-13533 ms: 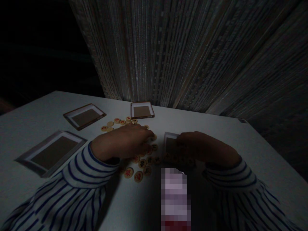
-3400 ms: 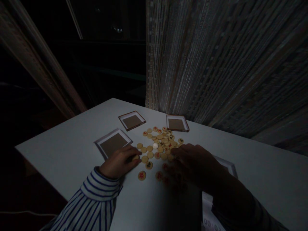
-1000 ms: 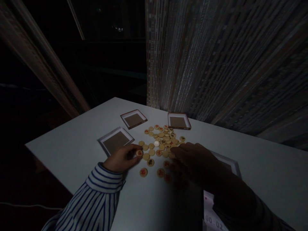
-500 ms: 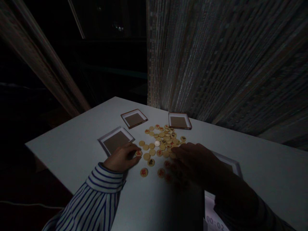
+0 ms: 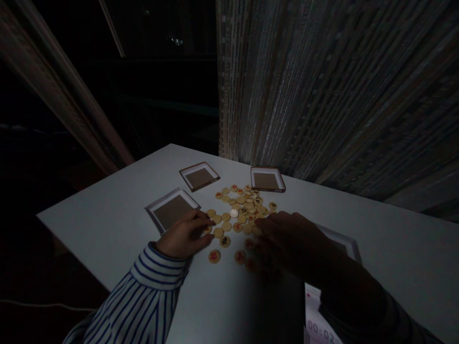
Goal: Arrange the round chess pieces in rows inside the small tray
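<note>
Many round Chinese chess pieces lie heaped and scattered over the white table, some face up with red or black characters, others blank side up. My left hand, in a striped sleeve, has thumb and fingers apart around a red-marked chess piece; the fingers partly cover it. A black-marked piece and a red-marked piece lie just right of that hand. On the heap's right side is my right hand, dark in shadow, fingers stretched over the pieces. Its thumb is hidden.
Shallow box trays stand around the pieces: one at left, one at back left, one at back right. Another tray is partly behind my right arm. A lit timer screen sits below that arm. Curtains hang behind the table.
My left fingers have shifted slightly right and now cover more of the red-marked piece. My right hand has barely moved.
</note>
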A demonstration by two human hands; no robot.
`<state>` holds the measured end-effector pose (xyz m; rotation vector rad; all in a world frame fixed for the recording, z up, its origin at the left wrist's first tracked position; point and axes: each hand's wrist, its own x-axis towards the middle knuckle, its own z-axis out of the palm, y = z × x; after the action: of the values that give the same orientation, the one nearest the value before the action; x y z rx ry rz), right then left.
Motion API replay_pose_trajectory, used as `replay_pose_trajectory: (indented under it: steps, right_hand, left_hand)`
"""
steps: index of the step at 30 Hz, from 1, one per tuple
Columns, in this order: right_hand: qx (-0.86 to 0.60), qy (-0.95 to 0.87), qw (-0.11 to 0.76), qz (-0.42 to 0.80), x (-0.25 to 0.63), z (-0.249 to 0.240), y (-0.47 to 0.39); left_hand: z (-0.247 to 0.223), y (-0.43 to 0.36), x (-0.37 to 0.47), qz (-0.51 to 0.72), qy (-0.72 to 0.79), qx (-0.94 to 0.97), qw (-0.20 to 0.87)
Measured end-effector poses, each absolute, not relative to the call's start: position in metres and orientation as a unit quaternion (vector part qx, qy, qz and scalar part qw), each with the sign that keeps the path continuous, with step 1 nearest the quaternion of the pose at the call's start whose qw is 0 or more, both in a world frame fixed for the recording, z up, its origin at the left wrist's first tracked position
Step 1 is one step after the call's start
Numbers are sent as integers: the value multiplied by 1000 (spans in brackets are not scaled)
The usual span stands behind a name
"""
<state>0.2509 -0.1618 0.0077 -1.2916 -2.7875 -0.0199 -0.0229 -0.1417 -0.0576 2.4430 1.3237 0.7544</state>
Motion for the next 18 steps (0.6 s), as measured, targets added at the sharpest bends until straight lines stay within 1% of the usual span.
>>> replay_pose_trajectory:
  steps: [8, 18]
  right_hand:
    - [-411, -910, 39, -32, 251, 6, -161]
    - [-415, -908, 43, -31, 250, 8, -162]
  left_hand:
    - [-61, -139, -18, 257, 420, 868, 62]
    - [-68, -137, -18, 255, 406, 877, 34]
